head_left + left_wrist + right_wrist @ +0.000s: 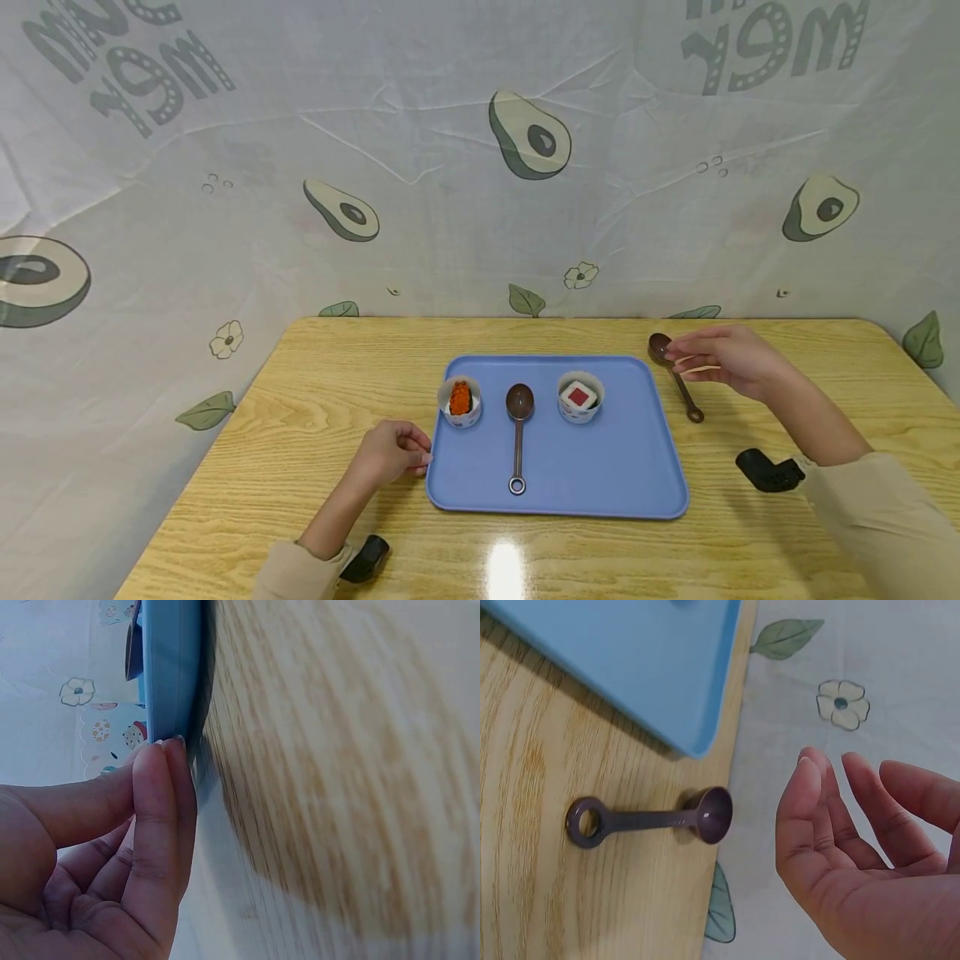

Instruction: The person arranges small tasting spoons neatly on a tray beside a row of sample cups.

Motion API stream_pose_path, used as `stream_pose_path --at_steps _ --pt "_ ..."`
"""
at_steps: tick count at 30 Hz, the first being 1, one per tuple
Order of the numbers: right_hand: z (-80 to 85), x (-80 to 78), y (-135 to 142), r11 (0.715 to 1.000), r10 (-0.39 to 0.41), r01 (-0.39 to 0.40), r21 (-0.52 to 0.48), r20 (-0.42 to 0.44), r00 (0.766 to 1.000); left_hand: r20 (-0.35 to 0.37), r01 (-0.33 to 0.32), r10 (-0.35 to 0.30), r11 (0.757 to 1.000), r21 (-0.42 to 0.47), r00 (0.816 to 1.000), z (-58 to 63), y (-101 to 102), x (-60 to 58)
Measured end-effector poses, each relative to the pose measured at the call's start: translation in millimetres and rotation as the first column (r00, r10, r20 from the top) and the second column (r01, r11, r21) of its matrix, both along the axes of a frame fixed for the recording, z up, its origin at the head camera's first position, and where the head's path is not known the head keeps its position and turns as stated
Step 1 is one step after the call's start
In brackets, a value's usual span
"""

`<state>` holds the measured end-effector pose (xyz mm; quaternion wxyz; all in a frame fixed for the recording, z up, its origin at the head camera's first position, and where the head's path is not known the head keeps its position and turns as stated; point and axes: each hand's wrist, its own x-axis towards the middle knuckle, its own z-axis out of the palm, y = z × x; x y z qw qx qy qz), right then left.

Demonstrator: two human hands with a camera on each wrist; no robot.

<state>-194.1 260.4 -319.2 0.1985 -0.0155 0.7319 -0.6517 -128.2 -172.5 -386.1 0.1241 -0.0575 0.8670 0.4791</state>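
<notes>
At the left edge of the blue tray, my left hand pinches the rim between thumb and fingertips; the left wrist view shows the fingertips right at the tray's side wall. My right hand is raised over the table beyond the tray's right side, fingers loosely bent and holding nothing. Just below it lies a brown spoon, its bowl pointing away and its ringed handle toward me. In the right wrist view, this spoon lies apart from the hand.
On the tray, a second brown spoon lies between two paper cups. The left cup holds an orange-topped sushi piece; the right cup holds a white one with a red centre. A patterned cloth hangs behind the table.
</notes>
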Motion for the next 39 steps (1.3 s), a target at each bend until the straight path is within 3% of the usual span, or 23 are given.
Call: stream_pose_path --at_steps 25,39 --pt "-32.4 -12.2 25 0.994 -0.007 0.007 0.112 0.000 1.000 -0.003 -0.002 0.002 1.000 0.010 1.000 1.8 0 0.4" --pt "-49.7 -14.3 24 0.978 -0.027 0.025 0.206 0.008 1.000 -0.008 0.005 -0.005 1.000 -0.002 1.000 -0.4 0 -0.8"
